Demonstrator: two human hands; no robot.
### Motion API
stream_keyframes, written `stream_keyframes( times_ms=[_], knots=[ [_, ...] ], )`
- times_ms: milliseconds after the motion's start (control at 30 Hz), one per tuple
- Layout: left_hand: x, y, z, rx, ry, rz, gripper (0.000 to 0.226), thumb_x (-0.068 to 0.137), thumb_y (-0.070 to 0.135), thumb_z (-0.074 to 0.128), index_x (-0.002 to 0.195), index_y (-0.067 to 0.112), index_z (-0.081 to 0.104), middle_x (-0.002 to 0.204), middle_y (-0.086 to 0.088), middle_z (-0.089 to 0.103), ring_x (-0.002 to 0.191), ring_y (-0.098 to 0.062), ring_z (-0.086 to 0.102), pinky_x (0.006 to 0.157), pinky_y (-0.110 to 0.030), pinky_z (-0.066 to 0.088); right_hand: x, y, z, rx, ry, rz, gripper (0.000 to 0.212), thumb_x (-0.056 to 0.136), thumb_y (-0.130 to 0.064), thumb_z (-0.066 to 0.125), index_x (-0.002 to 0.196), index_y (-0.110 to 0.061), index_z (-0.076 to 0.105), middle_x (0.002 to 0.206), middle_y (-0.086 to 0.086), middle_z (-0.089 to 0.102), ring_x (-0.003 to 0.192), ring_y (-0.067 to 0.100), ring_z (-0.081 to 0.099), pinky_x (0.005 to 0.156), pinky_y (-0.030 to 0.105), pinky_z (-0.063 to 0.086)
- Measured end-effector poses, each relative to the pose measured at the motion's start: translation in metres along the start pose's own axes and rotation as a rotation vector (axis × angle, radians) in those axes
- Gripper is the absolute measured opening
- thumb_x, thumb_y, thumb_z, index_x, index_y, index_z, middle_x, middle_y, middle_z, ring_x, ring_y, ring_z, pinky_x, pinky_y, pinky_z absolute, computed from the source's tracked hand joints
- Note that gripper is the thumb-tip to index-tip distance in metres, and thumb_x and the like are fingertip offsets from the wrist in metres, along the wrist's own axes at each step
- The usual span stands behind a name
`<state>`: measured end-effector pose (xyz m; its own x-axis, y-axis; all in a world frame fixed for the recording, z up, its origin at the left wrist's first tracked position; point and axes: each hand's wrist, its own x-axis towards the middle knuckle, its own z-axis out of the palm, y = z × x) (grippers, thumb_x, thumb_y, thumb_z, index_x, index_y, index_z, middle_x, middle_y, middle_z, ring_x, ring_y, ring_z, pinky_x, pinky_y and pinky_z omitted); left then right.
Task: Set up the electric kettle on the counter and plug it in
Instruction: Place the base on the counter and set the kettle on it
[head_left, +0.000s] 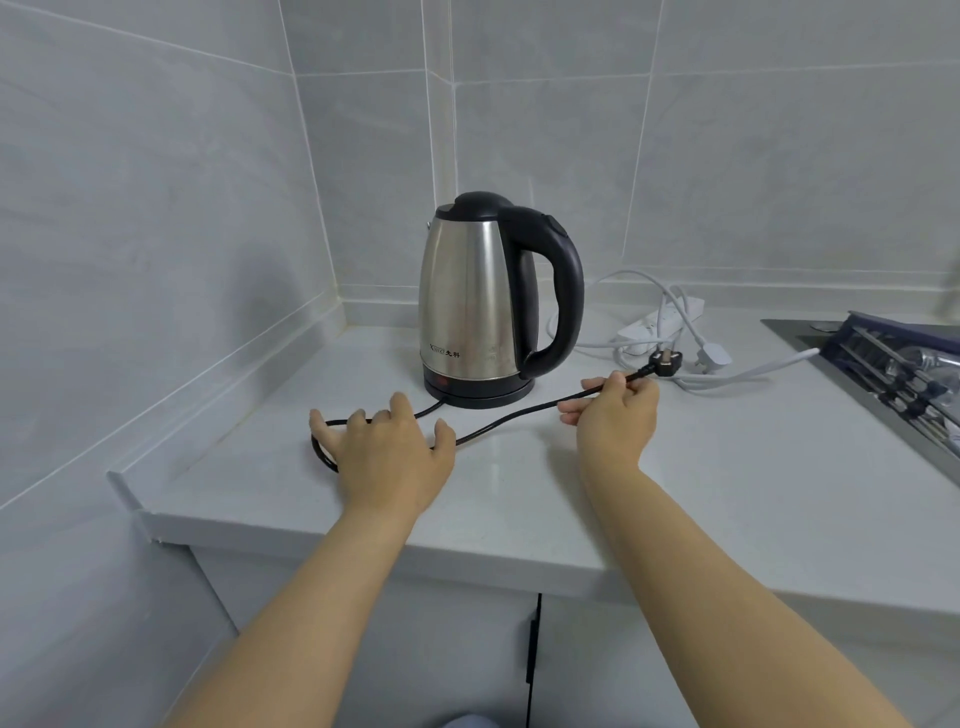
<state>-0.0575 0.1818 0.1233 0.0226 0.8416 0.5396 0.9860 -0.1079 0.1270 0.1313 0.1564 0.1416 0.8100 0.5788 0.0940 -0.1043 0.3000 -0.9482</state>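
Note:
A steel electric kettle (475, 296) with a black lid and handle stands upright on its black base (478, 392) in the counter's back corner. Its black cord (509, 420) runs from the base in a loop across the counter. My left hand (387, 452) lies over the loop with fingers spread, pressing it to the counter. My right hand (615, 410) pinches the cord just behind the black plug (666, 364), which points its pins up and to the right. A white power strip (662, 322) lies behind the plug, by the wall.
The white counter (701, 483) ends at a raised lip on the left and a front edge near me. White cables and a white plug (714, 358) trail around the power strip. A metal sink with a dark rack (893, 364) sits at right. Tiled walls close the corner.

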Motion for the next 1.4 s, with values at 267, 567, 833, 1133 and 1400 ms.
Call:
stream_keyframes(
  times_ms=[267, 567, 833, 1133, 1400],
  knots=[
    [0.002, 0.007, 0.001, -0.058, -0.204, -0.075, 0.067, 0.090, 0.061, 0.033, 0.137, 0.015, 0.040, 0.147, -0.016, 0.034, 0.128, -0.037, 0.038, 0.097, -0.047, 0.038, 0.024, -0.008, -0.019, 0.132, 0.277, 0.025, 0.007, 0.101, -0.013, 0.030, 0.102, -0.011, 0.038, 0.092, 0.007, 0.060, 0.041, 0.012, 0.062, 0.048, 0.025, 0.053],
    [0.002, -0.002, -0.003, -0.381, -0.126, -0.068, 0.052, 0.086, 0.050, 0.053, 0.127, 0.017, 0.053, 0.129, 0.001, 0.051, 0.114, -0.024, 0.052, 0.090, -0.036, 0.042, 0.005, 0.002, -0.009, -0.265, -0.062, -0.528, 0.013, 0.097, -0.012, 0.042, 0.106, -0.016, 0.051, 0.097, -0.002, 0.056, 0.068, 0.022, 0.063, 0.074, 0.040, 0.052],
    [0.006, -0.010, -0.010, -1.024, -0.056, -0.264, 0.013, 0.084, 0.021, 0.063, 0.097, 0.020, 0.064, 0.097, 0.006, 0.070, 0.087, -0.006, 0.066, 0.075, -0.012, 0.048, -0.020, 0.014, 0.011, -0.571, -0.495, -1.250, 0.018, 0.079, 0.001, 0.057, 0.089, -0.007, 0.070, 0.088, 0.007, 0.060, 0.080, 0.029, 0.052, 0.071, 0.041, 0.044],
    [0.006, -0.008, -0.013, -1.313, -0.194, -0.224, 0.012, 0.086, 0.004, 0.059, 0.094, 0.008, 0.066, 0.082, -0.002, 0.076, 0.085, -0.025, 0.071, 0.073, -0.030, 0.060, -0.017, 0.020, 0.004, -1.050, -0.782, -0.995, 0.055, 0.057, -0.011, 0.065, 0.112, -0.013, 0.064, 0.115, 0.006, 0.057, 0.118, 0.032, 0.045, 0.088, 0.036, 0.035],
    [0.029, -0.007, -0.002, -1.362, -0.178, -0.269, 0.027, 0.087, 0.002, 0.058, 0.111, 0.014, 0.056, 0.112, -0.002, 0.068, 0.079, -0.018, 0.074, 0.077, -0.028, 0.056, -0.014, 0.019, 0.005, -0.993, -0.615, -0.786, 0.049, 0.085, -0.010, 0.058, 0.132, -0.011, 0.043, 0.126, 0.006, 0.049, 0.108, 0.028, 0.049, 0.085, 0.034, 0.034]
  ],
)
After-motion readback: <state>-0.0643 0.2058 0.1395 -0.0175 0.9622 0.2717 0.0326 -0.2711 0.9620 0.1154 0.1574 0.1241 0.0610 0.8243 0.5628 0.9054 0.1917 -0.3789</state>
